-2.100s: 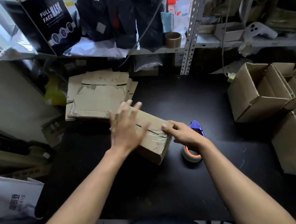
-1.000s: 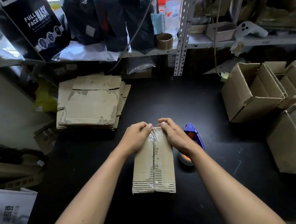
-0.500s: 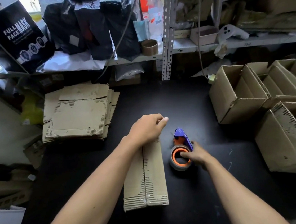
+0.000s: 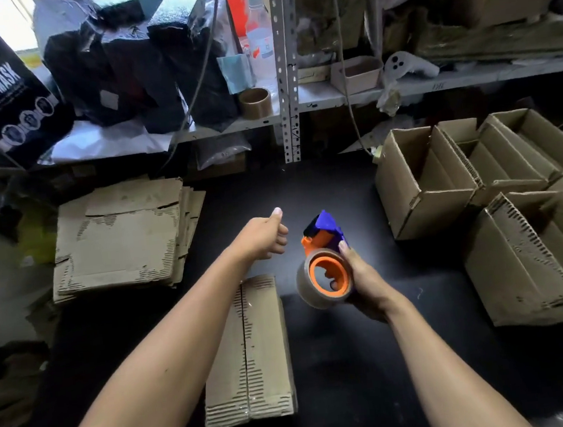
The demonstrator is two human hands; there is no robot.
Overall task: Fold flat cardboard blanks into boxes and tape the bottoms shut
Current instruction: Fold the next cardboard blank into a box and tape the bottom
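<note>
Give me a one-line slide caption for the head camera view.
Right hand lifts tape dispenser beside folded box.

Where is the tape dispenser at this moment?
In the head view the tape dispenser sits right of centre, gripped in the right hand above the black table, just right of the folded box.

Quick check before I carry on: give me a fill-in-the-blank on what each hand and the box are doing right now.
1. The tape dispenser is held in the ____ hand.
2. The folded box lies on the black ____.
3. The stack of flat blanks sits to the box's ____.

Missing words: right; table; left
</note>
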